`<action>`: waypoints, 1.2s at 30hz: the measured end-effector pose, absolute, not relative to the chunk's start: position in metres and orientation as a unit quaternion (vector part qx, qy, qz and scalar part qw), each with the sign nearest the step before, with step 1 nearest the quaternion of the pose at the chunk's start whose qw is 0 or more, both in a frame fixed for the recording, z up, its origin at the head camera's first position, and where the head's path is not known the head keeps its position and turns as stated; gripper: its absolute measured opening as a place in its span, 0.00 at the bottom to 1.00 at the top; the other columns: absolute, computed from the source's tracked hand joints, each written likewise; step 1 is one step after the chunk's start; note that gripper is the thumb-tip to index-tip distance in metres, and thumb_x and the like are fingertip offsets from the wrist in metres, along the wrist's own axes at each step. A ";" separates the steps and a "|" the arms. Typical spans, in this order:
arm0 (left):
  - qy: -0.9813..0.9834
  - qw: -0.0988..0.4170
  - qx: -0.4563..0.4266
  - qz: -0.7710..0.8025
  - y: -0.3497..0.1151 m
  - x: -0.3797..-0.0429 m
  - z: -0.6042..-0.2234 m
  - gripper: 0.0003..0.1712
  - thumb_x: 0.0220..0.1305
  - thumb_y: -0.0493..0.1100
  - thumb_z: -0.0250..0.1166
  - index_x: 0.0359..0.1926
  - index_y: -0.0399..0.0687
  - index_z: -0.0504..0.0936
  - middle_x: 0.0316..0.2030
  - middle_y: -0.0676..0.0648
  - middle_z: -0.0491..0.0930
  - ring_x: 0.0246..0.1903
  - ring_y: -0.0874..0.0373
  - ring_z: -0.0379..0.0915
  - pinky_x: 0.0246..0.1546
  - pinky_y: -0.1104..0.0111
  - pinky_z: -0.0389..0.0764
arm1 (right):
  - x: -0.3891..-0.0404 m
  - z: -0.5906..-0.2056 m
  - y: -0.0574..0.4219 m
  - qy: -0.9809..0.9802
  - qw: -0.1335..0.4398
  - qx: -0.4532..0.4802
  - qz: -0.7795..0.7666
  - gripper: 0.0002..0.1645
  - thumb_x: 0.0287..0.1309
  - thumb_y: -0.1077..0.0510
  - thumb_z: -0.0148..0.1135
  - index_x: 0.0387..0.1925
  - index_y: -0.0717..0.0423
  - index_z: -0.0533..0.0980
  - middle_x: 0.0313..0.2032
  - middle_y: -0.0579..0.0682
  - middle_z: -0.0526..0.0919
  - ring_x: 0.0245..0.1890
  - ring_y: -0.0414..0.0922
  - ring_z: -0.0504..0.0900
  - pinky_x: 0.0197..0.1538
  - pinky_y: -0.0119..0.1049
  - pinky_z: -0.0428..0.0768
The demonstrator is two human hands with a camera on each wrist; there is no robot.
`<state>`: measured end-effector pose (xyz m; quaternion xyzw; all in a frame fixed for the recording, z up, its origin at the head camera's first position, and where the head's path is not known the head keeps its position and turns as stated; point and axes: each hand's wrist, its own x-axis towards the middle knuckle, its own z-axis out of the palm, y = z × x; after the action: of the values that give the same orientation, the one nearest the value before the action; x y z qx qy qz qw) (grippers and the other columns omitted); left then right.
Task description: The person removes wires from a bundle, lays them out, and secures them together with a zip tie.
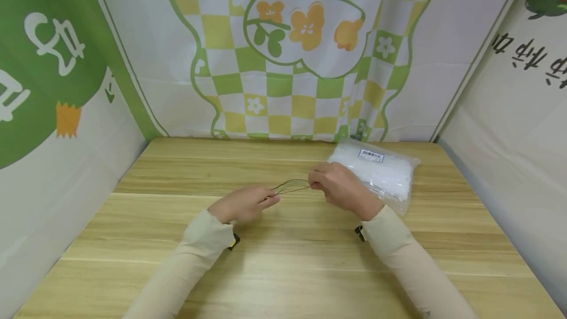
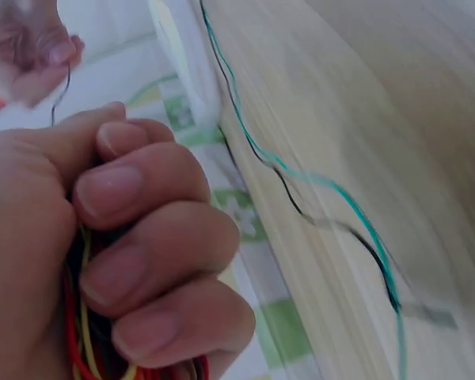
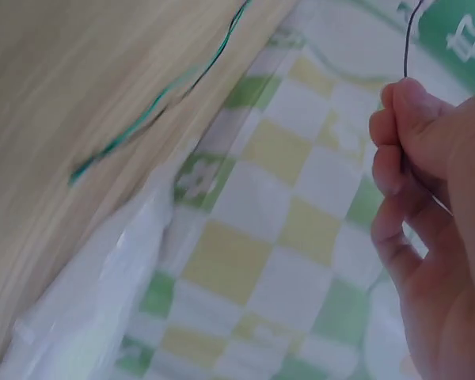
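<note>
In the left wrist view my left hand (image 2: pixel 150 245) curls its fingers round a bundle of thin wires (image 2: pixel 85 340), red, yellow and dark. My right hand (image 1: pixel 341 186), to the right in the head view, pinches a dark wire (image 3: pixel 407 51) between thumb and fingertips. Thin strands (image 1: pixel 292 191) span the gap between my left hand (image 1: pixel 245 203) and the right one, a little above the table. A green wire (image 2: pixel 340 190) and a black wire (image 2: pixel 289 190) run loosely beside each other past the left hand's fingers. The bundle's inner part is hidden in the palm.
A clear plastic bag (image 1: pixel 390 174) of white contents, with a barcode label (image 1: pixel 371 155), lies at the back right, partly behind my right hand. The wooden table (image 1: pixel 283 270) meets a printed curtain (image 1: pixel 305 107) at the back. Fabric walls stand on both sides.
</note>
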<state>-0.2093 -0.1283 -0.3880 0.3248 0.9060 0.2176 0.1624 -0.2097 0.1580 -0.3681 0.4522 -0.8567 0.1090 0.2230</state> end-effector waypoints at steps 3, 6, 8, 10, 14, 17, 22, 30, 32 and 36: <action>0.898 0.162 0.333 0.238 -0.141 -0.209 -0.391 0.26 0.87 0.53 0.44 0.52 0.39 0.83 0.47 0.44 0.85 0.51 0.52 0.82 0.57 0.53 0.80 | -0.215 -0.369 0.173 -0.861 0.213 0.443 0.130 0.12 0.62 0.69 0.72 0.28 0.52 0.79 0.28 0.45 0.79 0.28 0.41 0.77 0.37 0.38 0.81; 0.884 0.169 0.351 0.259 -0.147 -0.207 -0.393 0.27 0.88 0.53 0.43 0.44 0.38 0.81 0.34 0.51 0.78 0.39 0.58 0.75 0.46 0.60 0.79 | -0.219 -0.373 0.184 -0.867 0.191 0.437 0.143 0.13 0.64 0.69 0.71 0.28 0.52 0.78 0.28 0.45 0.78 0.27 0.39 0.75 0.36 0.35 0.79; 0.877 0.177 0.355 0.272 -0.149 -0.205 -0.392 0.27 0.88 0.54 0.43 0.37 0.41 0.76 0.28 0.55 0.66 0.32 0.62 0.65 0.39 0.64 0.73 | -0.221 -0.376 0.189 -0.870 0.184 0.435 0.142 0.13 0.64 0.70 0.70 0.28 0.52 0.78 0.28 0.46 0.78 0.28 0.39 0.74 0.36 0.35 0.79; 0.871 0.184 0.355 0.287 -0.153 -0.204 -0.391 0.26 0.88 0.54 0.42 0.34 0.44 0.73 0.26 0.56 0.60 0.28 0.62 0.60 0.36 0.66 0.69 | -0.223 -0.380 0.195 -0.873 0.183 0.430 0.142 0.14 0.64 0.71 0.70 0.28 0.53 0.78 0.28 0.46 0.78 0.28 0.40 0.74 0.37 0.36 0.79; 0.876 0.175 0.338 0.296 -0.172 -0.202 -0.390 0.26 0.88 0.52 0.42 0.30 0.47 0.70 0.23 0.56 0.60 0.25 0.63 0.57 0.35 0.68 0.68 | -0.226 -0.386 0.209 -0.880 0.179 0.413 0.153 0.13 0.61 0.74 0.70 0.28 0.56 0.79 0.28 0.48 0.79 0.29 0.40 0.76 0.37 0.37 0.80; 0.876 0.160 0.344 0.299 -0.188 -0.201 -0.393 0.26 0.88 0.48 0.44 0.26 0.48 0.67 0.22 0.56 0.60 0.25 0.64 0.57 0.34 0.68 0.67 | -0.229 -0.389 0.214 -0.881 0.170 0.411 0.159 0.13 0.62 0.76 0.68 0.29 0.57 0.80 0.28 0.48 0.80 0.29 0.41 0.76 0.37 0.37 0.80; 0.859 0.164 0.335 0.349 -0.205 -0.201 -0.398 0.25 0.87 0.46 0.45 0.26 0.47 0.64 0.23 0.56 0.59 0.25 0.66 0.56 0.32 0.70 0.64 | -0.232 -0.389 0.215 -0.883 0.159 0.413 0.157 0.14 0.63 0.76 0.66 0.30 0.56 0.81 0.29 0.47 0.81 0.31 0.40 0.76 0.38 0.37 0.81; 0.862 0.167 0.310 0.364 -0.233 -0.201 -0.398 0.25 0.88 0.47 0.43 0.27 0.46 0.63 0.22 0.56 0.56 0.23 0.66 0.51 0.28 0.70 0.60 | -0.229 -0.386 0.220 -0.895 0.131 0.398 0.150 0.12 0.62 0.76 0.67 0.30 0.58 0.82 0.28 0.47 0.81 0.31 0.40 0.76 0.38 0.38 0.81; 0.865 0.155 0.318 0.356 -0.239 -0.201 -0.399 0.25 0.88 0.46 0.43 0.26 0.46 0.64 0.21 0.56 0.57 0.22 0.67 0.51 0.28 0.70 0.60 | -0.230 -0.387 0.221 -0.898 0.125 0.394 0.149 0.12 0.62 0.76 0.67 0.30 0.59 0.82 0.28 0.47 0.81 0.31 0.40 0.76 0.38 0.39 0.81; 0.869 0.139 0.341 0.331 -0.244 -0.202 -0.399 0.24 0.87 0.43 0.45 0.26 0.46 0.70 0.22 0.58 0.60 0.23 0.68 0.56 0.29 0.71 0.64 | -0.232 -0.388 0.222 -0.902 0.112 0.392 0.142 0.14 0.63 0.78 0.64 0.29 0.59 0.81 0.27 0.47 0.80 0.31 0.40 0.73 0.37 0.37 0.78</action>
<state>-0.2016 -0.2439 -0.3992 0.3411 0.8689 0.3306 0.1394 -0.2320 0.2216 -0.3876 0.3917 -0.9021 0.1422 0.1117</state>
